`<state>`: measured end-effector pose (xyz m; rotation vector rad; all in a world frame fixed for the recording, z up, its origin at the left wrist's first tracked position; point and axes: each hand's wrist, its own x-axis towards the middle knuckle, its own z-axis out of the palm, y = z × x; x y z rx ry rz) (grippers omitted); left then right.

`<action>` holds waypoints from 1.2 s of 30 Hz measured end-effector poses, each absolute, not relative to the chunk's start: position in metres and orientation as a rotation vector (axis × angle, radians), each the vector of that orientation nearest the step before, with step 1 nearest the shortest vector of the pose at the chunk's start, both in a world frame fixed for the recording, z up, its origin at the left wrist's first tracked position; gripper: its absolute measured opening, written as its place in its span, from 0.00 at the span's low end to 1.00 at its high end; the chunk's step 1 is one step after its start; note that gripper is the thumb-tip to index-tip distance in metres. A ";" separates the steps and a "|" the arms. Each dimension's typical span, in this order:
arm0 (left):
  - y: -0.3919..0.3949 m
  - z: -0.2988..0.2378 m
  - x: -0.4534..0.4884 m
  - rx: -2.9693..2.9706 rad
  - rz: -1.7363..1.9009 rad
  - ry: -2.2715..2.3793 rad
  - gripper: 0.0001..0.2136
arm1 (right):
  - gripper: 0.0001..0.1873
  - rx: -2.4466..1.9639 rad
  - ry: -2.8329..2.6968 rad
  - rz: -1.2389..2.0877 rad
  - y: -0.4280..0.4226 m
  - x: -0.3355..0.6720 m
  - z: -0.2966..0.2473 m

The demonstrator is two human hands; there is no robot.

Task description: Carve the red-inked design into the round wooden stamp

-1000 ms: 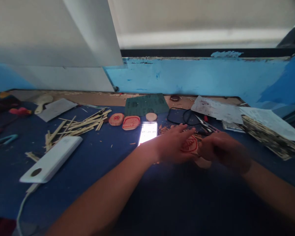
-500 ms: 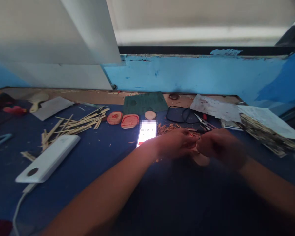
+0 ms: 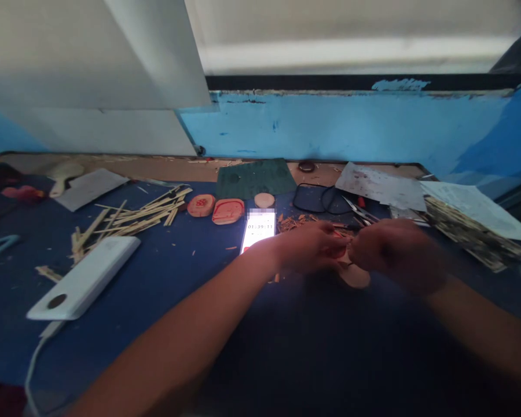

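Note:
Both hands meet over the desk, right of the centre. My left hand (image 3: 310, 246) is closed, its fingertips pinched around something small with a red edge that I cannot make out. Against it, my right hand (image 3: 395, 252) is curled and blurred; what its fingers hold is hidden. Just below the fingertips shows a pale, rounded wood-coloured piece (image 3: 356, 275), partly covered by the hands. Brown shavings (image 3: 293, 223) lie in a heap behind my left hand. A lit phone (image 3: 260, 227) showing a timer stands beside my left wrist.
Left of the phone sit two round pieces with red markings (image 3: 228, 212) and thin wooden sticks (image 3: 150, 214). A white power bank (image 3: 87, 281) with a cable lies front left. Behind are a green sheet (image 3: 256, 178), a black cord (image 3: 315, 200), pliers (image 3: 360, 211) and papers (image 3: 382, 185).
The hands stay together over the same spot, with the right hand shifted slightly. The whole view has moved a little, so things sit slightly higher in the picture.

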<state>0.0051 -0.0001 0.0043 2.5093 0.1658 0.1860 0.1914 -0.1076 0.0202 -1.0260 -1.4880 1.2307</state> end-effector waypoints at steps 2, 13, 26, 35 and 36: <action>0.000 0.004 0.006 2.525 0.212 0.175 0.09 | 0.26 -1.016 -1.502 1.231 -0.107 0.191 0.019; 0.003 0.003 0.009 2.489 0.267 0.106 0.08 | 0.26 -0.922 -1.514 1.239 -0.106 0.192 0.017; 0.003 0.002 0.009 2.526 0.279 0.067 0.07 | 0.25 -1.050 -1.513 1.203 -0.105 0.192 0.016; 0.003 0.005 0.009 2.551 0.253 0.084 0.07 | 0.25 -1.029 -1.595 1.159 -0.105 0.191 0.016; 0.003 0.005 0.009 2.548 0.248 0.088 0.07 | 0.25 -1.025 -1.580 1.153 -0.106 0.191 0.017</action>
